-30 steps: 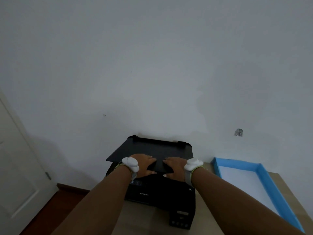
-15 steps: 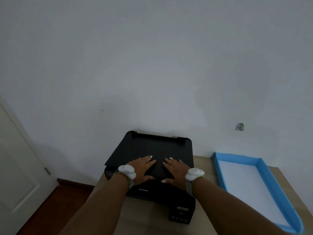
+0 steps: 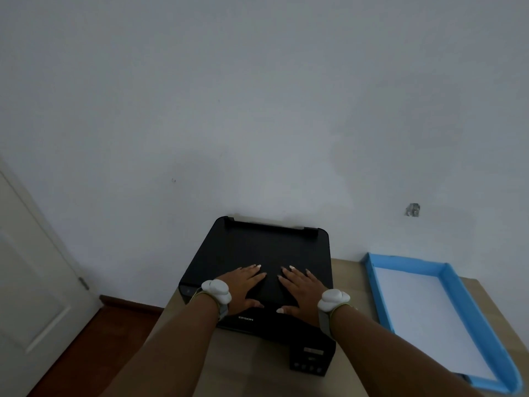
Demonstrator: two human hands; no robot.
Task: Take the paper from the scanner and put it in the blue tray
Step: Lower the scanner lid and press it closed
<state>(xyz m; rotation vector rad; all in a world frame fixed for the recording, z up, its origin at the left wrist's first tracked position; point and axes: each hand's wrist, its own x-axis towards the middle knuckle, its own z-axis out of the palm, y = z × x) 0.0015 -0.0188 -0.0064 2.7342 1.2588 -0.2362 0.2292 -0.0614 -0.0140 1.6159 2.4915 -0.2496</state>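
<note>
Because the scanner lid (image 3: pixel 266 253) lies flat and shut, nothing under it can be seen, and whether any sheet remains on the glass cannot be told. A white sheet of paper (image 3: pixel 423 319) lies flat inside the blue tray (image 3: pixel 469 308), on the right of the table; whether it is one sheet or several is not clear. The tray's near right corner runs out of view at the picture's edge.

The scanner (image 3: pixel 257 285) is a black, matte, box-shaped machine with rounded far corners, a ridge along its far edge, and small white lettering on its near face. A small control panel with a row of buttons (image 3: pixel 312 359) sits at its near right corner; its labels are too dim to read. The table (image 3: pixel 246 356) is pale and wood-toned. The tray is a shallow rectangle with raised blue walls.

The left hand (image 3: pixel 243 287) and the right hand (image 3: pixel 300 287) rest palm-down on the lid, fingers spread and flat, gripping nothing. Each wrist wears a band with a rounded white device. The wall (image 3: pixel 257 110) is plain and greyish, with a small mark at right; a pale door (image 3: pixel 28 282) is cut off at left.

A second earlier the lid stood partly raised with the hands at its near edge; now it is fully down.
</note>
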